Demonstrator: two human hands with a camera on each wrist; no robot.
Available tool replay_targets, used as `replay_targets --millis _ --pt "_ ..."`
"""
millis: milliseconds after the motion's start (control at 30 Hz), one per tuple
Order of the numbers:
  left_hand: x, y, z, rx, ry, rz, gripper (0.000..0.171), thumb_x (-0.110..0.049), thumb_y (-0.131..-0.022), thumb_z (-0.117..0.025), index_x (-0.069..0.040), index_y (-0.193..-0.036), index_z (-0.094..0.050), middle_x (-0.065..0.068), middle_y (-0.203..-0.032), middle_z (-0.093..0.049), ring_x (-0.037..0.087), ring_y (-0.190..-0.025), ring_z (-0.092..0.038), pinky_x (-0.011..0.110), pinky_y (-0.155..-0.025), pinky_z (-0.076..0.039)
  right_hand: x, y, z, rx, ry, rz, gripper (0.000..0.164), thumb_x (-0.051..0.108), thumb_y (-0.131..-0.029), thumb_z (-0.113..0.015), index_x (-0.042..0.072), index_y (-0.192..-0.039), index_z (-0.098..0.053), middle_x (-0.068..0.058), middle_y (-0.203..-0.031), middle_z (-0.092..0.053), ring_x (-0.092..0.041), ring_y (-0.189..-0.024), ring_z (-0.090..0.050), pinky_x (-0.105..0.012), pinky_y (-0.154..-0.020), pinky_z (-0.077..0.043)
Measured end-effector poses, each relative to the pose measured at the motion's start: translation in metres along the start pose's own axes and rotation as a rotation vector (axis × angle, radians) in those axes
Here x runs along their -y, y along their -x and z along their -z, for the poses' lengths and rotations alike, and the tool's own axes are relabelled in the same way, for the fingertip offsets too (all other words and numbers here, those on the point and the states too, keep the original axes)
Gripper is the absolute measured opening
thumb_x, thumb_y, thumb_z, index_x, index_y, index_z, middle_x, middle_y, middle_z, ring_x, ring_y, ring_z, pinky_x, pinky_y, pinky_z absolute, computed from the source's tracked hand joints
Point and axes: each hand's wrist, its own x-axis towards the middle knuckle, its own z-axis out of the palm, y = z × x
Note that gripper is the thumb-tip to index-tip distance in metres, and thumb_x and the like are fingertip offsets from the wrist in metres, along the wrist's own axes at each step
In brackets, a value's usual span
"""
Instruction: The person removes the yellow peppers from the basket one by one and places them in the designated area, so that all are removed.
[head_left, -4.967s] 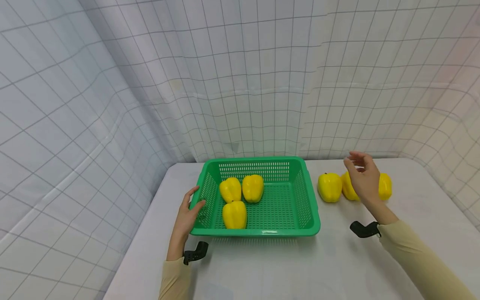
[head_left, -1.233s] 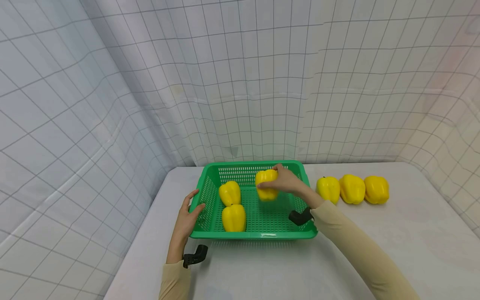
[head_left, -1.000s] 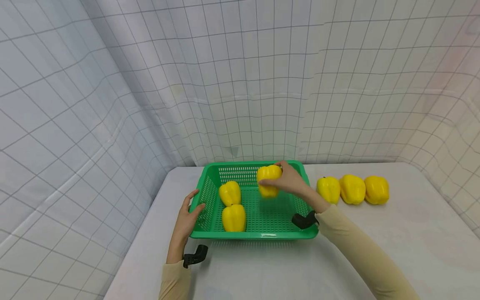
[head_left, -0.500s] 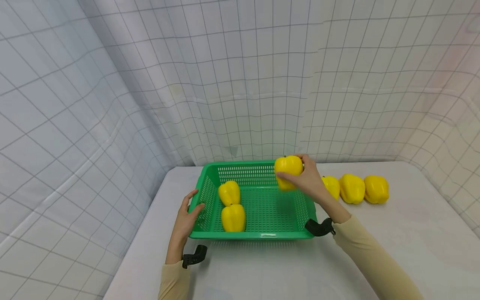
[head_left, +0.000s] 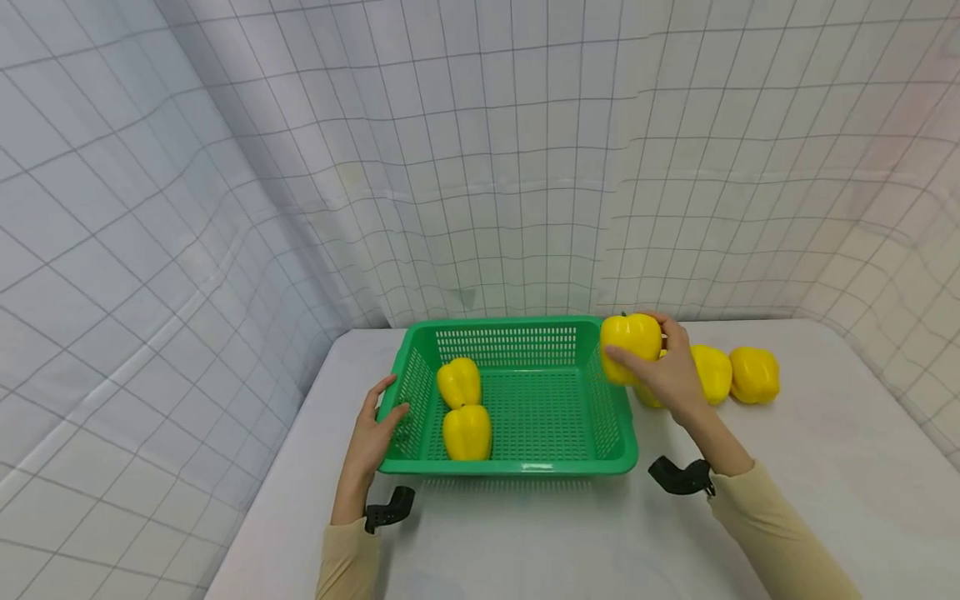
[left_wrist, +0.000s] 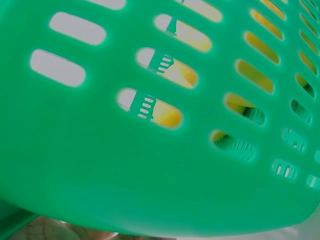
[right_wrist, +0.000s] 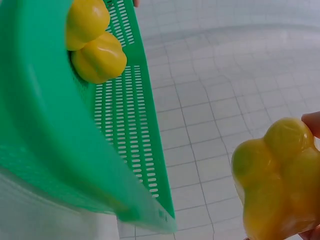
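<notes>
My right hand (head_left: 670, 372) grips a yellow bell pepper (head_left: 630, 337), thumb on the near side and fingers behind. It is raised at the green basket's right rim, overlapping another pepper lying behind it. In the right wrist view the held pepper (right_wrist: 272, 182) shows its lobed underside at lower right. My left hand (head_left: 372, 435) holds the left rim of the green plastic basket (head_left: 517, 468), thumb over the edge. Inside the basket, toward its left, lie two yellow peppers, one farther back (head_left: 459, 383) and one nearer (head_left: 467, 433). Perforated basket wall (left_wrist: 100, 165) fills the left wrist view.
On the white table (head_left: 525, 542), right of the basket, peppers stand in a row: one mostly hidden (head_left: 651, 397) behind the held pepper, a middle one (head_left: 714, 373) and one at the end (head_left: 754, 376). A white gridded curtain (head_left: 510, 167) encloses the back and sides.
Empty over the row at first, my right hand later took the back-middle pepper in the basket, raised it and carried it right to the rim. My left hand stays put.
</notes>
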Motion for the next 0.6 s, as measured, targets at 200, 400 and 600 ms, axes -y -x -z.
replay_targets --millis 200,400,600 --pt "0.0 -0.001 -0.001 0.002 0.0 0.012 0.053 -0.025 -0.098 -0.055 -0.028 -0.146 -0.033 0.02 -0.135 -0.042 0.035 -0.1 -0.051 0.04 -0.076 -0.045 -0.017 0.012 0.024 0.015 0.045 -0.046 0.08 0.042 -0.085 -0.07 0.006 -0.143 -0.029 -0.02 -0.129 -0.036 -0.031 -0.103 -0.04 -0.04 -0.077 -0.041" --pt "0.0 -0.001 -0.001 0.0 -0.006 0.017 0.053 -0.025 -0.098 -0.055 -0.028 -0.146 -0.033 0.02 -0.135 -0.042 0.035 -0.1 -0.052 0.04 -0.076 -0.045 -0.039 0.023 0.044 0.074 0.109 -0.101 0.083 0.044 -0.086 -0.067 0.002 -0.144 -0.026 -0.024 -0.134 -0.033 -0.036 -0.107 -0.039 -0.039 -0.078 -0.041" --pt "0.0 0.0 0.0 -0.003 -0.007 0.015 0.054 -0.026 -0.098 -0.055 -0.028 -0.147 -0.032 0.019 -0.134 -0.044 0.034 -0.099 -0.052 0.039 -0.075 -0.046 -0.063 0.032 0.052 0.152 0.187 -0.167 0.092 0.048 -0.084 -0.068 -0.005 -0.144 -0.022 -0.028 -0.139 -0.03 -0.041 -0.111 -0.041 -0.046 -0.083 -0.042"
